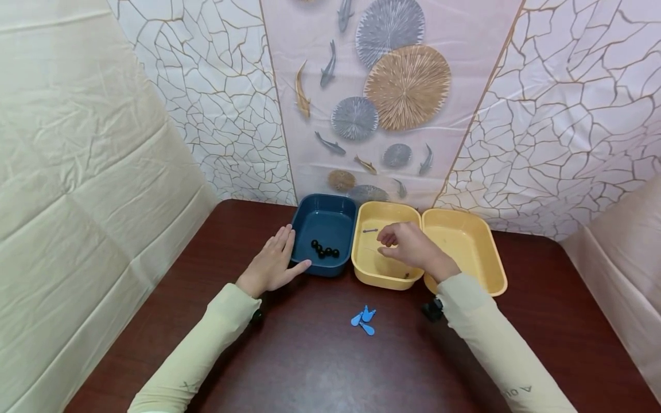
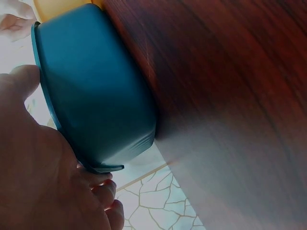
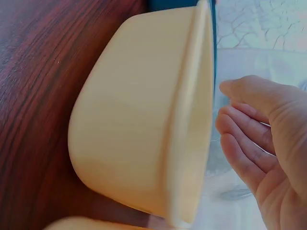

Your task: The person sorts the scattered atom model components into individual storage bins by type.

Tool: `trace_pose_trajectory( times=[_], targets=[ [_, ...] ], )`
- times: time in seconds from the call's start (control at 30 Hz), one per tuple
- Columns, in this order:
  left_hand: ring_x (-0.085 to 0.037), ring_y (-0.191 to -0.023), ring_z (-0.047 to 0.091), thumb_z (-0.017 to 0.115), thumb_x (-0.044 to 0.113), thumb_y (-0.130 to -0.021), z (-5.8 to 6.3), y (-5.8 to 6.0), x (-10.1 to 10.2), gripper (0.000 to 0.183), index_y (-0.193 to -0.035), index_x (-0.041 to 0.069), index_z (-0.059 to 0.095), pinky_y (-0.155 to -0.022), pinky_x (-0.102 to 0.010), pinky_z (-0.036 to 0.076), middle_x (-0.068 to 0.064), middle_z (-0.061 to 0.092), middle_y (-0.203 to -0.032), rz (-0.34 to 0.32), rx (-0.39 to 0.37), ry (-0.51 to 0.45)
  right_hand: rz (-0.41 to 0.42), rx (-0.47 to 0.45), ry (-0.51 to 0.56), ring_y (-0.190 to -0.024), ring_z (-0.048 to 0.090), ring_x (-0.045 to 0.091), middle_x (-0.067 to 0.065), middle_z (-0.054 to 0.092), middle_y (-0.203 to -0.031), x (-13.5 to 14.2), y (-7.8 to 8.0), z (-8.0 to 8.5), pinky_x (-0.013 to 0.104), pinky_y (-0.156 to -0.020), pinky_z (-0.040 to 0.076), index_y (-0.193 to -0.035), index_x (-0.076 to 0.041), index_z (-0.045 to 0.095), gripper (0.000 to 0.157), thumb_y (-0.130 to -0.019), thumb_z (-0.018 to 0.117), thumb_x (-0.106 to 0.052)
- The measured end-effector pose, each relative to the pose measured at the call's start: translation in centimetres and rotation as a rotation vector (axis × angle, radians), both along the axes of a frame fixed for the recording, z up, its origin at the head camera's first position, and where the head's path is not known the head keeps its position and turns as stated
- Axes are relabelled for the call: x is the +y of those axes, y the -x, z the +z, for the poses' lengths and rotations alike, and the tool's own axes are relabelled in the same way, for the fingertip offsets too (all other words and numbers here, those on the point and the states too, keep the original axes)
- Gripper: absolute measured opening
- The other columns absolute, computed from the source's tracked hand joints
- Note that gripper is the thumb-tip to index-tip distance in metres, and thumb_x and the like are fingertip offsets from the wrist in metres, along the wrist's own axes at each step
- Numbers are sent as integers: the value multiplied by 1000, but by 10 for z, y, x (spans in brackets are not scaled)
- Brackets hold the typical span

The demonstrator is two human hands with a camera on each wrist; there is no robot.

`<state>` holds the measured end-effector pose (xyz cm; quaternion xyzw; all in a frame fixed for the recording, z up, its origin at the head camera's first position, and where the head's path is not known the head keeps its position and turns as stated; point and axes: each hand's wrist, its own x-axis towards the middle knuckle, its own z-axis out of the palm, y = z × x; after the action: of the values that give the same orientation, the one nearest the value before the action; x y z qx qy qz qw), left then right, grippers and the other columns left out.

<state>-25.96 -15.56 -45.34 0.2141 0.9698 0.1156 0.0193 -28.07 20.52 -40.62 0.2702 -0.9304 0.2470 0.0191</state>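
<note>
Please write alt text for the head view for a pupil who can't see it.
A person's right hand is above the middle yellow tray, while the left hand touches a dark blue tray holding black balls. Another yellow tray stands at right; small blue pieces lie on the brown table in front.

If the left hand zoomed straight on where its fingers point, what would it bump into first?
Most likely the blue tray. The left hand points forward and a little right, and already seems to touch the tray's rim, though exact finger contact is hard to judge.
</note>
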Motion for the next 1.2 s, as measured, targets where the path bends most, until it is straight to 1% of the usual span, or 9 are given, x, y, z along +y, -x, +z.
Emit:
trace_pose_trajectory(
  times=[0.13,0.33,0.5,0.6,0.73,0.87,1.03,1.2],
  targets=[
    [-40,-166,12,43,64,-106,0,0,-1,97,-167,-4,14,-134,-55,17,-23,10,-177,-2,5,-6,49,16,-42,-90,78,26,16,80,-102,1,-14,16,44,-84,65,-106,-1,79,19,-90,83,-11],
    [-40,-165,13,43,65,-105,-1,1,-1,97,-167,-5,14,-134,-55,18,-23,11,-177,-6,12,-4,122,41,-71,-89,78,24,14,81,-101,3,-34,35,43,-83,65,-106,-1,79,19,-88,83,-9],
    [-40,-166,13,43,65,-106,-2,1,-1,97,-167,-5,14,-134,-55,18,-23,11,-177,-3,7,-2,173,67,-104,-88,77,22,9,81,-99,4,-49,45,41,-81,65,-104,-3,80,18,-87,84,-8],
    [-41,-165,12,43,65,-106,-1,1,-1,97,-167,-5,14,-133,-56,19,-23,11,-177,-2,8,-5,194,54,-105,-89,76,20,7,80,-99,4,-57,46,42,-81,65,-105,-4,80,19,-87,84,-7],
    [-41,-165,13,43,64,-106,0,0,-1,97,-167,-5,14,-133,-56,19,-24,11,-177,-3,10,-6,228,32,-103,-90,75,19,8,79,-100,3,-67,42,41,-82,65,-106,-4,79,19,-88,84,-7],
    [-41,-165,14,43,64,-106,-1,0,-1,97,-167,-5,14,-133,-56,19,-23,12,-177,-4,10,-7,269,34,-109,-89,74,19,8,78,-100,2,-77,34,38,-80,65,-106,-3,79,19,-88,84,-8],
    [-41,-165,14,43,65,-105,-1,0,-1,97,-167,-5,15,-133,-56,19,-23,11,-177,-4,12,-11,288,22,-101,-87,71,14,4,77,-97,-1,-87,18,33,-78,64,-105,-6,79,16,-89,83,-9],
    [-41,-165,13,44,64,-105,0,-1,0,97,-167,-5,14,-133,-57,19,-23,11,-177,-3,11,-15,301,-20,-87,-85,70,14,6,77,-98,-3,-93,0,35,-77,64,-106,-5,79,17,-90,83,-8]
  ],
)
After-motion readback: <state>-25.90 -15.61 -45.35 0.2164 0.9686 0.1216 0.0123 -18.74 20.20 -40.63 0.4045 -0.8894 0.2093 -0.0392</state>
